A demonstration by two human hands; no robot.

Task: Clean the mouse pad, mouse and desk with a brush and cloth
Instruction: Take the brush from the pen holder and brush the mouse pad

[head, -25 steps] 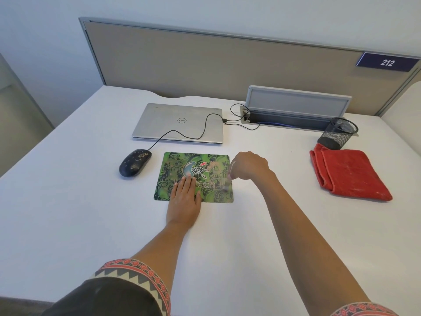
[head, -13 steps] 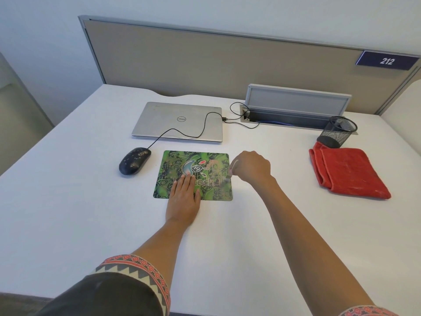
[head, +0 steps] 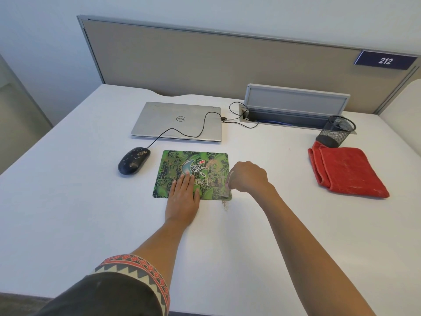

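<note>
1. The left hand (head: pixel 183 197) lies flat, fingers straight and together. Its fingers press on the near part of the mouse pad (head: pixel 205 159), and the heel of the palm rests on the desk (head: pixel 68 201).
2. The right hand (head: pixel 247 176) is curled, knuckles up, at the pad's right edge. It grips a small pale brush (head: pixel 226 193). The brush is smeared by blur, so its shape and bristles are hard to make out, and most of its handle is hidden inside the fist.
3. The brush tip sits at the pad's near right corner. The pad's print is hazy there.
4. A patch of tan crumbs (head: pixel 210 164) lies on the pad's upper right area. A small trail of the same grit (head: pixel 225 205) lies on the desk just off that near right corner.
5. The mouse (head: pixel 134 160), black and flecked with pale specks, sits on the desk just left of the pad, apart from it. Its cable (head: pixel 182 133) runs over the closed laptop (head: pixel 177 120) behind the pad.
6. The folded red cloth (head: pixel 350 172) lies well to the right, touched by neither hand. Its far corner is just beside a black mesh cup (head: pixel 337 131).
7. Both forearms are cut off by the lower frame. A patterned sleeve (head: pixel 136 270) shows on the left arm.
</note>
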